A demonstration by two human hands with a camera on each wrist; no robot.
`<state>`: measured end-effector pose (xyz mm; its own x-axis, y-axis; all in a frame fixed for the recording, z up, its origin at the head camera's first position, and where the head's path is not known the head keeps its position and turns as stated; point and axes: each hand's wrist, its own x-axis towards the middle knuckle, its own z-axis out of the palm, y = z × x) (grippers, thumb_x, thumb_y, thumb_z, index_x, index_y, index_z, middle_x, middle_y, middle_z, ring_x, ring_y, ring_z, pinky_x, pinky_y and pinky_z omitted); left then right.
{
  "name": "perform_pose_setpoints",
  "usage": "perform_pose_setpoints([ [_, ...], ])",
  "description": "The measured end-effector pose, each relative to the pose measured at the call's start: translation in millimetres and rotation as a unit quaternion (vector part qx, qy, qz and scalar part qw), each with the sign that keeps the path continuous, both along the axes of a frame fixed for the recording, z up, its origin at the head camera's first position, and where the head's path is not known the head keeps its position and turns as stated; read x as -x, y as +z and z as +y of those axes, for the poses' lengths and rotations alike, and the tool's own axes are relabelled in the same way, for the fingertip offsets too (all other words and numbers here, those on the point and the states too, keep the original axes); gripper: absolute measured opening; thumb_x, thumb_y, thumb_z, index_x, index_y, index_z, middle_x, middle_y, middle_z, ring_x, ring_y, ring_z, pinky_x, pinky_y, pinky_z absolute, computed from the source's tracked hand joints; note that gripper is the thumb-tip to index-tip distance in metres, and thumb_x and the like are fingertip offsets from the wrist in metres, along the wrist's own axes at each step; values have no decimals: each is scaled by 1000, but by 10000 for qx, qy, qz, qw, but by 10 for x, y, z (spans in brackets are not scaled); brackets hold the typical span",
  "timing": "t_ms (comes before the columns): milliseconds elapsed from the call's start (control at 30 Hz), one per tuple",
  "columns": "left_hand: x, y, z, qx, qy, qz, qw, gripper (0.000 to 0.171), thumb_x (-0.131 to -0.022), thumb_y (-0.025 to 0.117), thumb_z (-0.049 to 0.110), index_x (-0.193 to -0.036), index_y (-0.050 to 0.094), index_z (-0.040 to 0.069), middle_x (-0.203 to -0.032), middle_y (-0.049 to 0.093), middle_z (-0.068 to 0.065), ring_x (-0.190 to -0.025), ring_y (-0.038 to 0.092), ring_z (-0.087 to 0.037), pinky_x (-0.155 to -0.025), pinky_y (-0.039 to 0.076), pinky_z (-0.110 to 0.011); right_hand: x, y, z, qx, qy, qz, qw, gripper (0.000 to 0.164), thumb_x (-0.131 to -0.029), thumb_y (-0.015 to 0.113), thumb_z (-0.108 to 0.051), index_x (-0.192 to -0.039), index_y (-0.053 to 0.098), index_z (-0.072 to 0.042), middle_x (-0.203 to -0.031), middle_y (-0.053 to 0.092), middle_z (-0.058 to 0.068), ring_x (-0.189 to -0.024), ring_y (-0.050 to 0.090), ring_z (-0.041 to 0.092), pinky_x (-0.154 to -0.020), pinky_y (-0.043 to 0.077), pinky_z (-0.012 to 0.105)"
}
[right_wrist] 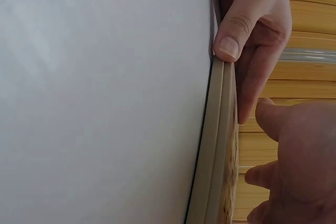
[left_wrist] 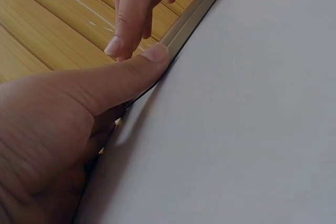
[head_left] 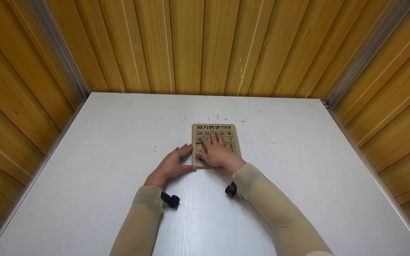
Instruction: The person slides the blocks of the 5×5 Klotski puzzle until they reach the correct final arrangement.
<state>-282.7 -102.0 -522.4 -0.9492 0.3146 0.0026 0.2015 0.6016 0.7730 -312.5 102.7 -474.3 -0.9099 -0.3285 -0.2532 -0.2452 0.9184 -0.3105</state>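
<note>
A wooden number sliding puzzle (head_left: 236,140) lies flat on the white table, with dark numbers on its square tiles and Chinese lettering along the top. At its lower left corner my left hand (head_left: 171,165) holds the frame, thumb on the near edge and fingers against the left side. My right hand (head_left: 219,153) is over the tiles with its fingers spread, covering many of them. A gap in the tiles shows at the left, beside that thumb. In the right wrist view the puzzle's edge (right_wrist: 212,124) is seen side-on under the left thumb (right_wrist: 229,45).
The white table (head_left: 101,142) surrounds the puzzle, with small marks on its top. Yellow wood-patterned walls (head_left: 187,46) stand at the back and both sides, with grey metal posts at the corners. A black camera (head_left: 171,200) sits on each wrist.
</note>
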Motion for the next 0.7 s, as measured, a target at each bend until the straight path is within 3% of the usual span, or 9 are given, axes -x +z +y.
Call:
perform_pose_setpoints([
  [300,-19,34,9,76,71,-91,9999,84,-85,86,31,-157,44,18,-168,35,-5,-159,22,-38,-132,20,-52,15,-41,-11,-129,-5,47,9999,78,-103,41,-63,-166,17,-25,-174,-9,17,-161,-6,43,-126,3,73],
  [700,-17,21,8,108,40,-43,9999,84,-85,85,30,-157,43,18,-167,35,-6,-159,23,-37,-132,20,-52,-110,-64,31,-150,243,217,9994,81,-103,41,-65,-167,14,-24,-174,-8,16,-160,-4,44,-125,0,74],
])
